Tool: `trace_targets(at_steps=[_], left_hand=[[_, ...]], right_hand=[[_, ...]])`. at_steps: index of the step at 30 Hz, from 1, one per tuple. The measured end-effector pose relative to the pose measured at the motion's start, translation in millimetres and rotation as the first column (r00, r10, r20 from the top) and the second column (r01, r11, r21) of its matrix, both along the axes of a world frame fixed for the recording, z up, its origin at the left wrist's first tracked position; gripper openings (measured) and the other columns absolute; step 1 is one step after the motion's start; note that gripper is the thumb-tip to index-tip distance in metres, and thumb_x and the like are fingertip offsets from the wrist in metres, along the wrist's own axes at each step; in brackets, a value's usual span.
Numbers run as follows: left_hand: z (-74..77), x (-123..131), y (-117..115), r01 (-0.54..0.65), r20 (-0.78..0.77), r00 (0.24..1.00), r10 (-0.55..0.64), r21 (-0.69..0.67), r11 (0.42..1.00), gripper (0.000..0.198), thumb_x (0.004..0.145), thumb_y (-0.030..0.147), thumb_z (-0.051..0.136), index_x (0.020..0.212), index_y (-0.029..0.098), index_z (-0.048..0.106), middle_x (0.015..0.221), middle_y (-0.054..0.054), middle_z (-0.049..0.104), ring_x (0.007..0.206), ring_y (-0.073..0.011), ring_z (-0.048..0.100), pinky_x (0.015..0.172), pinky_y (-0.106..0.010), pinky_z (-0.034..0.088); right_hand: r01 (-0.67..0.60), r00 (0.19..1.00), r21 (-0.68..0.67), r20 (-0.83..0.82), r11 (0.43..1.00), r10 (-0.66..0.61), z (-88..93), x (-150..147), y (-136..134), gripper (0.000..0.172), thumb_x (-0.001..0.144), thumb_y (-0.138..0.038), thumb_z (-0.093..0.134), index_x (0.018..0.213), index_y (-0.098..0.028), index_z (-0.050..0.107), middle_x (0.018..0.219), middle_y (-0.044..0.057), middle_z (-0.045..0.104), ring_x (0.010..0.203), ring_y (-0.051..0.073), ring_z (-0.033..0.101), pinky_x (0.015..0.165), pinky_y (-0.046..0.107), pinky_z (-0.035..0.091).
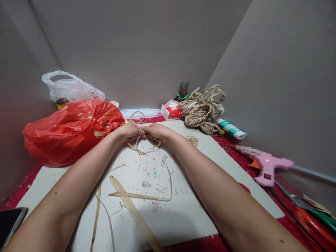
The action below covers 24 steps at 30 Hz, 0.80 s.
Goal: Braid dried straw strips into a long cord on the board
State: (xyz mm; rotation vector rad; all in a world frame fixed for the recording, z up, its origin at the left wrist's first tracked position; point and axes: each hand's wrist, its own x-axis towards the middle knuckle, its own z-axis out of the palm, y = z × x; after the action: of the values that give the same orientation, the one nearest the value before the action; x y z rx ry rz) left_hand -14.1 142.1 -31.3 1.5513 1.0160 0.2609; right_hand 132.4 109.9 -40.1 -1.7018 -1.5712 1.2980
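Both of my hands meet over the far middle of the white board [191,218]. My left hand [130,131] is closed in a pinch on pale dried leaf strips [138,150], whose loose ends hang and curl below the fingers. Fingertip to fingertip with it, my right hand [155,131] pinches the same strips. A thin round loop [137,113] rises just beyond the fingertips; whether it joins the strips I cannot tell. Closer to me, a wide dried leaf strip [133,208] lies crossed by a narrower bent one [141,196].
A red plastic bag [65,134] bulges at left. Behind the board are clear sticks [149,112] and a tissue pack [172,111]. Braided cord [201,110] is heaped at back right, with a small coil [192,140] nearer. A pink glue gun [267,163] and scissors [296,199] lie right.
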Motion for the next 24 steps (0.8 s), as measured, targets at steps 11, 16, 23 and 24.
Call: trace_targets(at_steps=[11, 16, 23, 24], left_hand=[[-1.8, -6.9, 6.6, 0.046, -0.058, 0.997, -0.041, 0.094, 0.994, 0.021, 0.068, 0.030, 0.065, 0.057, 0.015, 0.054, 0.037, 0.008, 0.030, 0.031, -0.0037, 0.023, 0.034, -0.020, 0.017], [5.4, -9.8, 5.6, 0.077, -0.049, 0.996, -0.076, 0.027, 0.997, 0.016, 0.069, 0.025, 0.062, 0.059, 0.014, 0.055, 0.042, 0.007, 0.033, 0.034, -0.0029, 0.022, 0.036, -0.020, 0.014], [18.2, -12.8, 8.6, 0.002, -0.293, 0.949, 0.114, 0.369, 0.930, 0.009, 0.067, 0.022, 0.059, 0.064, 0.015, 0.060, 0.049, 0.004, 0.042, 0.042, -0.0064, 0.032, 0.044, -0.021, 0.023], [22.5, -11.1, 6.4, -0.013, -0.328, 0.923, 0.203, 0.500, 0.866, 0.007, 0.067, 0.021, 0.058, 0.064, 0.015, 0.060, 0.051, 0.002, 0.046, 0.045, -0.0078, 0.036, 0.046, -0.021, 0.025]], right_hand=[[-0.092, 0.979, -0.114, -0.193, 0.989, 0.069, -4.5, 5.9, 4.5, 0.027, 0.081, -0.024, 0.050, 0.056, -0.016, 0.043, 0.038, -0.008, 0.029, 0.033, 0.003, 0.020, 0.034, 0.018, 0.013], [-0.084, 0.973, -0.107, -0.224, 0.991, 0.059, -5.9, 7.3, 4.3, 0.027, 0.081, -0.020, 0.048, 0.055, -0.016, 0.042, 0.036, -0.008, 0.027, 0.032, 0.003, 0.019, 0.034, 0.018, 0.012], [-0.091, 0.971, -0.087, -0.230, 0.992, 0.069, -3.8, 8.6, 2.8, 0.023, 0.080, -0.013, 0.046, 0.057, -0.013, 0.049, 0.035, -0.008, 0.026, 0.032, 0.004, 0.019, 0.034, 0.017, 0.013], [-0.088, 0.972, -0.084, -0.227, 0.993, 0.066, -3.1, 8.5, 2.0, 0.023, 0.080, -0.013, 0.047, 0.056, -0.013, 0.049, 0.035, -0.008, 0.026, 0.032, 0.004, 0.019, 0.034, 0.017, 0.013]])
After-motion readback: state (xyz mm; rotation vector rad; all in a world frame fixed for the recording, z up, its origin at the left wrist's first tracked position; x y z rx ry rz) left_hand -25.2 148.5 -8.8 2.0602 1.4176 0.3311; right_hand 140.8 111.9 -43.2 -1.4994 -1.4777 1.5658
